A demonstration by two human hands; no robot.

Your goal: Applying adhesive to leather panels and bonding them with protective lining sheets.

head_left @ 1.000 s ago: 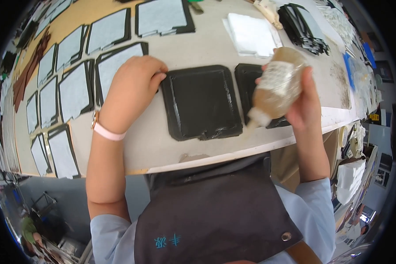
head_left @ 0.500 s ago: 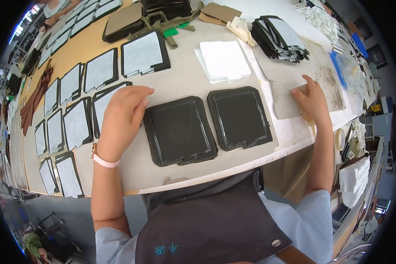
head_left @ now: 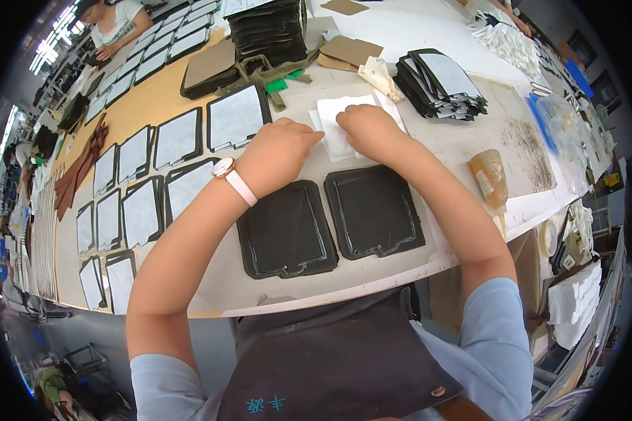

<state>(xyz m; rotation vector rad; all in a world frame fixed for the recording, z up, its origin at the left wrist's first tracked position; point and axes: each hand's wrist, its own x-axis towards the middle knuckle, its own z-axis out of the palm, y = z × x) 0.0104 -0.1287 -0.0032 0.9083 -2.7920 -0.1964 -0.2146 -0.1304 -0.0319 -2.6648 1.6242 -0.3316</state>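
Two black panels lie side by side in front of me, a left panel (head_left: 288,235) and a right panel (head_left: 376,217), each with a shiny line like wet glue along its borders. Beyond them is a stack of white sheets (head_left: 339,146). My right hand (head_left: 376,132) bends over that stack, its fingers closed at the top sheet; the exact grip is partly hidden. My left hand (head_left: 279,156), with a watch at the wrist, reaches to the stack's left edge, fingers stretched and nothing visible in them. An amber cone-shaped squeeze bag (head_left: 489,175) lies right of my right forearm.
Rows of black panels topped with pale sheets (head_left: 179,139) cover the left of the table. A fanned pile of similar pieces (head_left: 442,84) sits at the far right, and a tall black stack (head_left: 268,35) at the back. Another person (head_left: 119,24) works at far left.
My right hand has left the squeeze bag, now on the table, and moved left to the white sheets. My left hand has moved right toward them. The view has shifted a little.
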